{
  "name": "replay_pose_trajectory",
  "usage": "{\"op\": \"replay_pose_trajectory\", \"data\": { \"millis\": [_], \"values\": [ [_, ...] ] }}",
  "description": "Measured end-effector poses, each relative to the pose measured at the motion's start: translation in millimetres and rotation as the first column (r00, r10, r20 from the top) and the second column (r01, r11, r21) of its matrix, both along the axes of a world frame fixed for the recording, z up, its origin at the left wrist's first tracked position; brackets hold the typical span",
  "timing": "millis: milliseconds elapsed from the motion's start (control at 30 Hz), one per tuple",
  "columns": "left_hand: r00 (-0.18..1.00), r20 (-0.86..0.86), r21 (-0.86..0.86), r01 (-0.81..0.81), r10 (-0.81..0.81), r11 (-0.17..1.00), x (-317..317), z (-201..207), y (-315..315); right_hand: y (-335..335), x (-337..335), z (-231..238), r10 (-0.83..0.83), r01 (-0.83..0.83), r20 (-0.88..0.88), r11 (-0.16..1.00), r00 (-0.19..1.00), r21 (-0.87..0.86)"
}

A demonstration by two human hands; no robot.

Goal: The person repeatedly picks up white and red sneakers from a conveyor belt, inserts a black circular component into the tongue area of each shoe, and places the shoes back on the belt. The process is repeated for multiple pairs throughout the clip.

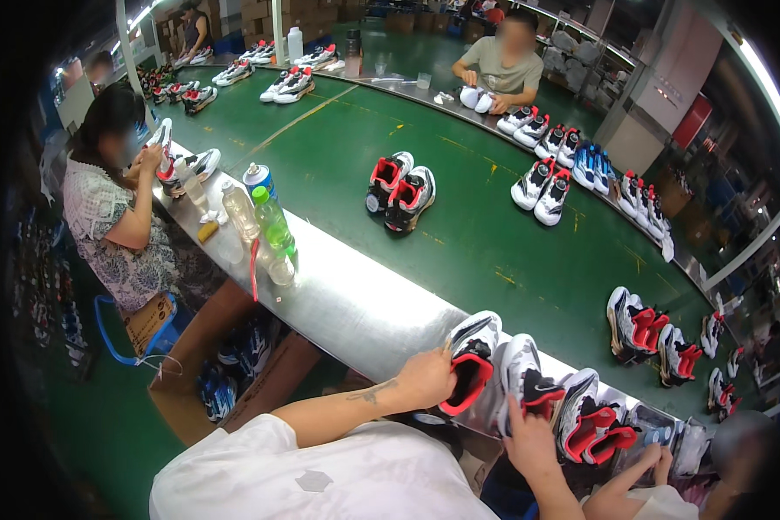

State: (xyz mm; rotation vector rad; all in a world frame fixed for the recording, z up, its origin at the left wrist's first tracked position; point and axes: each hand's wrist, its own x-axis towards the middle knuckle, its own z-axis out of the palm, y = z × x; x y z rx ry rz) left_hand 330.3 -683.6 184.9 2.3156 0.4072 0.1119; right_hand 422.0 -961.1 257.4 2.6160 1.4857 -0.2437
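At the metal edge of the bench, my left hand (pixel 430 379) grips a white-and-black sneaker (pixel 477 333) with a red lining, its toe pointing away from me. The fingers wrap the heel side and are partly hidden. Beside it on the right stands a grey-white sneaker (pixel 519 357), also red inside. My right hand (pixel 529 440) holds this one at its heel, a finger stretched along the side. A similar pair of sneakers (pixel 578 403) sits just right of my right hand.
The green belt (pixel 321 165) carries several pairs, including one pair (pixel 400 192) mid-belt. Clear bottles, a green bottle (pixel 273 221) and a spray can (pixel 257 179) stand on the metal ledge. A carton (pixel 178 399) with blue shoes is below left. Co-workers sit around.
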Motion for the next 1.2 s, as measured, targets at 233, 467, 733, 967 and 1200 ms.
{"op": "replay_pose_trajectory", "data": {
  "millis": [233, 467, 733, 967, 1200],
  "values": [
    [0.977, 0.211, 0.002, -0.039, 0.038, 0.999, -36.4, 4.7, -6.4, 85.7, 0.2, 70.4, 0.075, -0.08, 0.028, 0.88, 0.997, 0.468],
    [0.953, 0.256, -0.237, -0.103, 0.164, 0.966, -39.5, 4.3, -8.5, 138.2, 22.5, 19.3, 0.42, -0.267, -0.397, 0.883, 0.816, 0.386],
    [0.958, -0.032, -0.07, 0.283, -0.285, 0.957, -33.1, 69.1, 44.9, 106.8, 11.1, 0.5, 0.379, -0.212, -0.226, 0.82, 0.897, 0.532],
    [0.801, 0.223, 0.008, 0.568, -0.555, 0.823, 3.0, 97.4, 5.4, 83.6, -48.4, -14.6, -0.14, 0.526, -0.599, 0.659, 0.788, 0.537],
    [0.749, 0.23, 0.502, 0.456, -0.621, 0.735, -0.2, 50.9, -5.6, 74.6, -53.7, -72.0, 0.01, 0.904, -0.964, 0.344, 0.267, 0.254]
  ]
}}
